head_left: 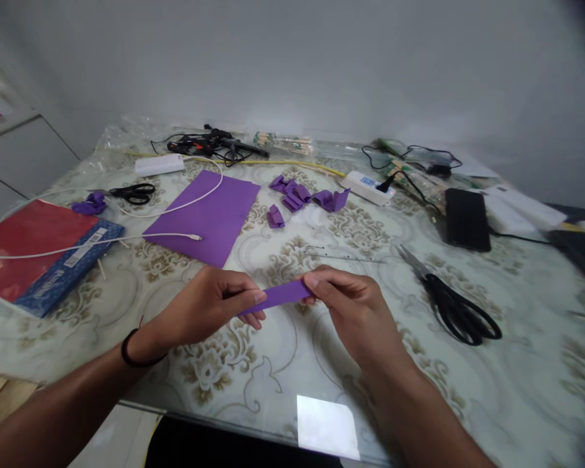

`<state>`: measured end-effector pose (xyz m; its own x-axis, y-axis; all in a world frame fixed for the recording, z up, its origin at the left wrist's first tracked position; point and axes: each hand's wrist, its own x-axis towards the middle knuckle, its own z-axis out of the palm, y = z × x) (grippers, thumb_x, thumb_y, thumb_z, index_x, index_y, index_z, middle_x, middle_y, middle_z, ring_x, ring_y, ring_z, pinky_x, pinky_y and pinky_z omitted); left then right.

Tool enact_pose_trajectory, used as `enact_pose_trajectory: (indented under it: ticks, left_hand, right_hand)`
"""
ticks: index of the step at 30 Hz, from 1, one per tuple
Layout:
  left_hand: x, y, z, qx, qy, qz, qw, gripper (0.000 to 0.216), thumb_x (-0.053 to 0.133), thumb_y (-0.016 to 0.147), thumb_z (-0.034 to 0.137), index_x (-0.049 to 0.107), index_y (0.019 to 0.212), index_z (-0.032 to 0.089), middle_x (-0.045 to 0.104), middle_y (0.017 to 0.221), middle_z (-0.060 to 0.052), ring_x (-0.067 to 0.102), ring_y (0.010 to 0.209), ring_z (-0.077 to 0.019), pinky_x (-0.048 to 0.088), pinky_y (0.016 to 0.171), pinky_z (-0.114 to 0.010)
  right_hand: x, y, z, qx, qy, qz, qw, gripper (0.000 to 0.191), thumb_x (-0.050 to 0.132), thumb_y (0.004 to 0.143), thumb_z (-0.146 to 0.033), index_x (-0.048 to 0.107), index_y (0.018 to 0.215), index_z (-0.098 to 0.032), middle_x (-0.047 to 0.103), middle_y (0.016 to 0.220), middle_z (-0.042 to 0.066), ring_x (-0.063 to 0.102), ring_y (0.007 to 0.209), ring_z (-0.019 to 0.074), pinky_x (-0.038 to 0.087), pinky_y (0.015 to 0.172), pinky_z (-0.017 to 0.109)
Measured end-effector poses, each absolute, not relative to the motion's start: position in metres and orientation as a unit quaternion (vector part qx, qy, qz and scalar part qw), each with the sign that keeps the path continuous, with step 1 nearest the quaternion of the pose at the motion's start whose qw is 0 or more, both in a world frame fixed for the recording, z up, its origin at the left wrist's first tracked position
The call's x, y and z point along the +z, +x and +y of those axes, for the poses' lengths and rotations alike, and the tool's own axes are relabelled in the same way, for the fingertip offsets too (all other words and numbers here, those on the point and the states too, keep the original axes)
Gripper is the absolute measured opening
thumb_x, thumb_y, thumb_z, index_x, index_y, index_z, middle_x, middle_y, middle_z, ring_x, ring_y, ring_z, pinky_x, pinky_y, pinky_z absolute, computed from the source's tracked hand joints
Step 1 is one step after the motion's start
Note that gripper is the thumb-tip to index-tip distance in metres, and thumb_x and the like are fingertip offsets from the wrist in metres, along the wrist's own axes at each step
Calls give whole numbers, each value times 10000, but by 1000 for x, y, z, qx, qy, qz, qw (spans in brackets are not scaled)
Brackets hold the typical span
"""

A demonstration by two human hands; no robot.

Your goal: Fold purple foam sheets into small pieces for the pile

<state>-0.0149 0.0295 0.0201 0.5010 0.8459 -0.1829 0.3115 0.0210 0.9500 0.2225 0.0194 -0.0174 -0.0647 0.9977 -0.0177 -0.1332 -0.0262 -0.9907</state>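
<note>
A narrow purple paper strip is stretched between my two hands above the table's front half. My left hand pinches its left end between thumb and fingers. At the other end, my right hand grips the strip with thumb on top. Beyond my hands lie several folded purple paper pieces, with one small piece set a little apart. Purple paper sheets rest flat to the left of them. Black-handled scissors lie partly spread to the right of my right hand.
A white cable loops over the sheets and a red and blue packet. Smaller black scissors lie farther back. At the back are a power strip and black gear; a black phone-like slab sits right.
</note>
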Motion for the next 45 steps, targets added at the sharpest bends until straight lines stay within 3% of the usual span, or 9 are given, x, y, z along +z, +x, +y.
enact_pose_trajectory:
  ticks: [12,18,22,27,30,36,45]
  left_hand:
    - [22,-28,38,296,647,450,540,271,676,1010,348,781,846,160,846,784,-44,825,729,-189,639,678,-231]
    - [23,-26,34,342,712,461,406,180,725,975,316,830,897,193,850,824,-22,799,751,-172,585,659,-213]
    - [23,-22,29,378,746,435,333,76,805,918,275,860,925,224,861,855,-6,792,730,-162,584,671,-210]
    - [22,-20,26,405,776,391,285,98,796,923,226,867,987,248,870,913,-24,824,768,-197,618,692,-239]
    - [21,-19,25,393,792,369,287,138,771,937,200,867,1014,264,869,952,-34,835,814,-211,639,716,-255]
    - [20,-18,25,377,776,359,356,130,782,942,268,868,1036,242,869,941,-54,828,792,-207,629,701,-252]
    - [10,-13,22,364,787,354,350,157,778,923,153,867,1005,253,866,913,-29,804,766,-159,587,697,-220]
  right_hand:
    - [-8,234,26,460,-475,-452,599,51,855,844,-338,873,813,-302,747,765,19,604,666,179,531,679,358]
    - [-11,237,26,457,-459,-492,582,68,842,884,-379,881,908,-329,792,893,26,713,696,185,598,720,364]
    - [-13,237,25,447,-441,-542,559,60,840,889,-336,888,925,-346,802,933,30,749,777,195,614,717,328]
    - [-4,232,22,420,-428,-598,532,116,850,858,-255,883,935,-335,820,929,50,750,886,241,611,735,348]
    - [3,226,20,407,-404,-641,511,130,842,846,-210,880,909,-317,821,864,50,741,837,248,607,764,393]
    - [6,217,15,396,-382,-677,489,159,787,895,-159,854,888,-303,797,799,18,706,742,203,562,699,353]
    - [4,204,7,377,-411,-695,454,122,741,878,-147,788,828,-248,768,793,15,703,729,187,551,679,315]
